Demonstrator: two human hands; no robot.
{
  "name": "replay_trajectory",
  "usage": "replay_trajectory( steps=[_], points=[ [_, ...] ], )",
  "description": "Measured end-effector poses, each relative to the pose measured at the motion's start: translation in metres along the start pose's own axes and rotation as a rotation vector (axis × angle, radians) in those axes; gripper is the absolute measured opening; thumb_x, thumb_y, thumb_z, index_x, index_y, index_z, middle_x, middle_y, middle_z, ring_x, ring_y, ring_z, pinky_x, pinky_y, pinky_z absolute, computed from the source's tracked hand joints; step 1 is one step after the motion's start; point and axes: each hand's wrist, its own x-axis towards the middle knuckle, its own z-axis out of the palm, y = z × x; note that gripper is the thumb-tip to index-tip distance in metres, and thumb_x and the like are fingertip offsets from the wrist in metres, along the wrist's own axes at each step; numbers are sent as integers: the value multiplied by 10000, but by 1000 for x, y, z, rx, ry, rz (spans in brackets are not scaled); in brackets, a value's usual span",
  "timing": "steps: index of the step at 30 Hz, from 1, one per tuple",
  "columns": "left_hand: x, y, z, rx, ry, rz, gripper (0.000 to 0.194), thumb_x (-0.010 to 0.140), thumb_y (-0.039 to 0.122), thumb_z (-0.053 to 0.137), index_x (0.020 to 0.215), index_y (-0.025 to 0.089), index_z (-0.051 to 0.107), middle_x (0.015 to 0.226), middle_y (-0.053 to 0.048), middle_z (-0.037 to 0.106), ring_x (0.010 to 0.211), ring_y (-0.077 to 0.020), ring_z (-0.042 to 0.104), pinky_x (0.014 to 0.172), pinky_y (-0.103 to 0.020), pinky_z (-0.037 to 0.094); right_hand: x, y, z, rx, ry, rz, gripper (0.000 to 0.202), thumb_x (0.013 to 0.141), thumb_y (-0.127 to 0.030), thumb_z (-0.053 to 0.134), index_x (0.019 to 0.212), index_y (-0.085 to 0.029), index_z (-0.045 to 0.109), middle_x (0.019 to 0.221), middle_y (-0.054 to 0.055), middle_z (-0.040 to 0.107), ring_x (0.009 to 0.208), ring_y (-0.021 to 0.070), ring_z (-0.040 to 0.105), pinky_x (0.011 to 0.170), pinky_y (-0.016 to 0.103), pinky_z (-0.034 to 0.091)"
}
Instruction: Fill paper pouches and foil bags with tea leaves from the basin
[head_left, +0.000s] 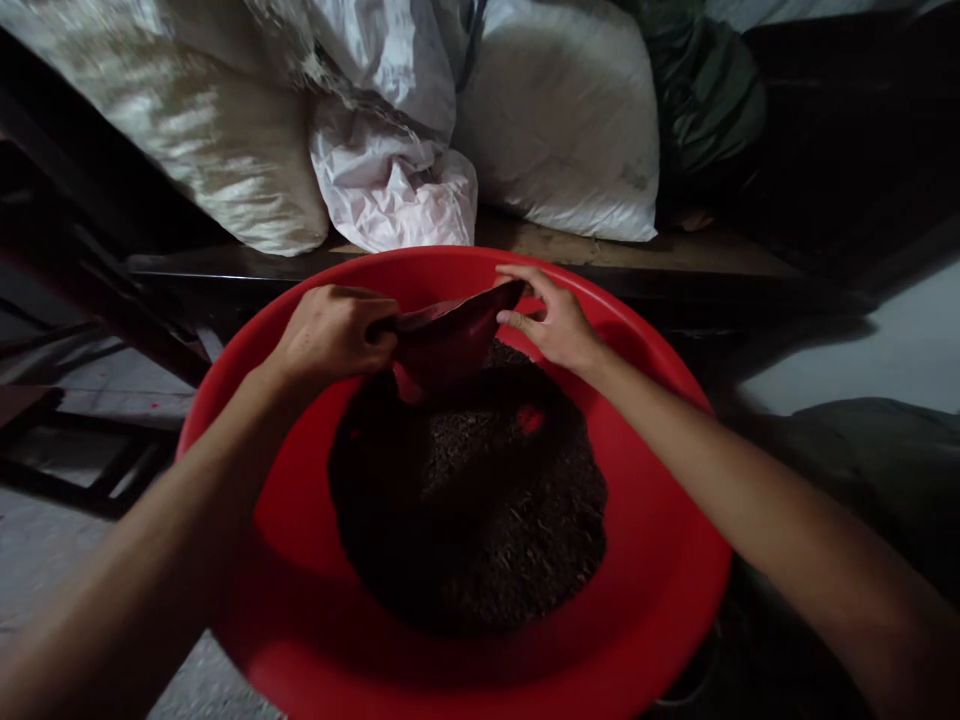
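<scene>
A large red basin (300, 560) fills the middle of the view, with a heap of dark, loose, crumbly material (517, 520) in its bottom. Over the far part of the heap hangs a dark red pouch (454, 350), its upper edge stretched between my hands. My left hand (337, 330) is closed round the pouch's left corner. At the right corner, my right hand (551, 320) pinches the edge between thumb and fingers. What the pouch holds, if anything, is hidden.
Behind the basin, white woven sacks (555, 120) and a crumpled white bag (397, 190) rest on a wooden bench (690, 250). A dark green bag (701, 90) sits at the back right. A dark wooden stool (90, 460) stands on the floor at left.
</scene>
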Motion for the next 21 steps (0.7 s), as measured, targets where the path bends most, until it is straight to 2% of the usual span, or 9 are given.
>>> replay_trajectory(
  steps=[1,3,6,8,10,12,15,17,21],
  points=[
    [0,2,-1,70,-13,13,110,716,197,542,611,222,563,621,-18,610,595,-184,541,533,-318,335,0,-3,-1,49,-20,7,368,894,-366,770,1231,-233,699,1214,92,752,1081,258,710,930,429,580],
    [1,8,-2,170,-45,54,119,762,232,564,645,218,575,677,-43,635,668,-219,585,561,-339,367,-1,-13,-3,102,-24,35,188,874,-345,791,992,-208,741,918,39,780,821,204,712,805,366,565],
    [2,20,-2,128,-72,101,181,891,333,608,882,201,731,831,-60,718,830,-254,663,706,-362,470,-7,-30,-2,76,14,57,151,822,-291,831,785,-201,716,747,9,744,680,169,654,688,316,504],
    [3,25,-2,84,-86,117,225,956,359,605,1020,218,769,896,-52,750,877,-248,689,776,-364,492,-11,-40,-3,27,20,61,173,821,-255,820,721,-202,689,721,7,736,670,168,646,669,310,482],
    [3,28,0,96,-77,131,221,984,327,590,989,214,780,886,-54,759,860,-244,698,812,-373,500,-12,-46,-6,-68,0,35,147,846,-242,791,742,-207,694,754,13,750,698,178,665,689,319,483],
    [3,29,1,132,-65,139,240,990,271,565,896,198,774,848,-58,755,820,-239,695,818,-379,503,-11,-50,-10,-170,-46,-43,42,888,-247,753,866,-222,727,886,30,784,807,201,704,762,341,504],
    [5,34,5,155,-47,117,258,984,203,532,882,183,768,857,-68,750,807,-232,691,771,-366,501,-6,-52,-11,-238,-133,-152,101,929,-231,687,1022,-236,724,1062,51,783,975,226,710,864,369,512],
    [8,42,9,139,-36,83,230,976,195,547,962,173,775,924,-80,755,860,-244,696,766,-367,507,-4,-52,-9,-231,-160,-153,104,908,-177,652,981,-223,710,1025,52,772,940,221,701,840,358,509],
    [13,57,19,56,-54,74,236,1011,234,558,1099,194,773,1014,-78,755,929,-250,698,772,-370,513,-7,-55,-2,-325,-116,-139,246,799,-24,538,878,-207,681,909,41,745,841,205,668,775,331,474]
  ],
)
